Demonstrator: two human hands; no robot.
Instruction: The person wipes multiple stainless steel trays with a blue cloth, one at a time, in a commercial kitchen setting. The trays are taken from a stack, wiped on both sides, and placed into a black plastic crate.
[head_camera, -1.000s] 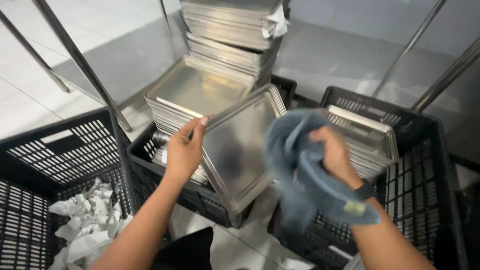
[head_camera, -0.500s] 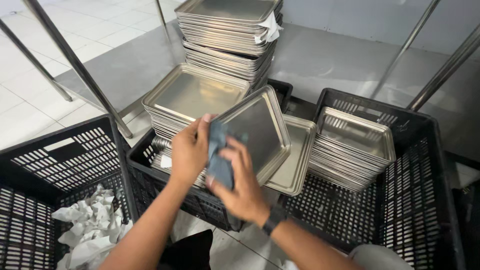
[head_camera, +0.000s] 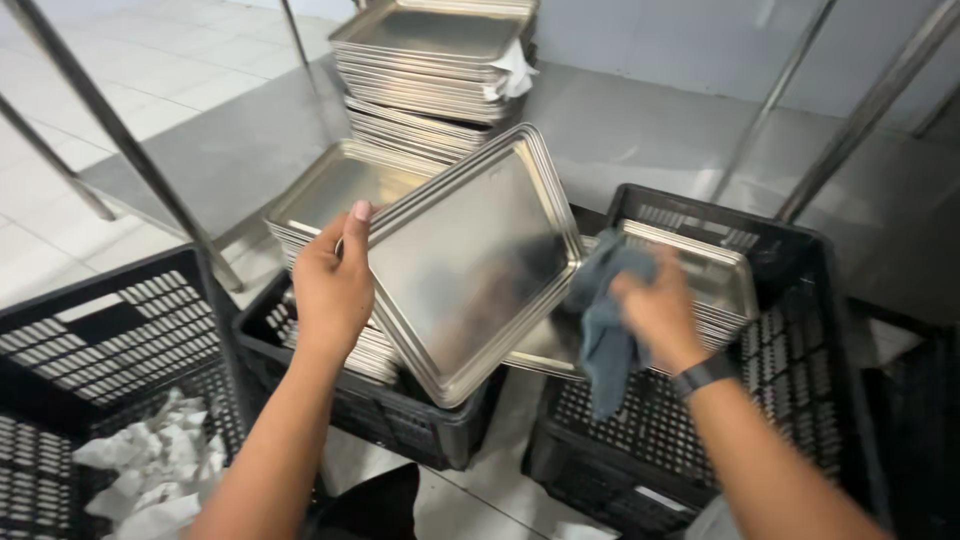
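My left hand (head_camera: 333, 285) grips the left edge of a shiny rectangular metal tray (head_camera: 470, 260), holding it tilted with its inside facing me. My right hand (head_camera: 660, 315) clutches a grey-blue cloth (head_camera: 603, 320) at the tray's right edge, just off its surface, over the right crate. A dark watch sits on my right wrist.
A stack of metal trays (head_camera: 330, 195) fills the black middle crate (head_camera: 400, 420), with a taller tray stack (head_camera: 430, 70) behind. The right black crate (head_camera: 800, 380) holds more trays (head_camera: 715, 280). The left black crate (head_camera: 90, 360) holds crumpled white paper (head_camera: 150, 470). Metal table legs stand around.
My right hand swept the cloth from the tray's left side across to its right edge. The tray has been lifted and tilted more towards me.
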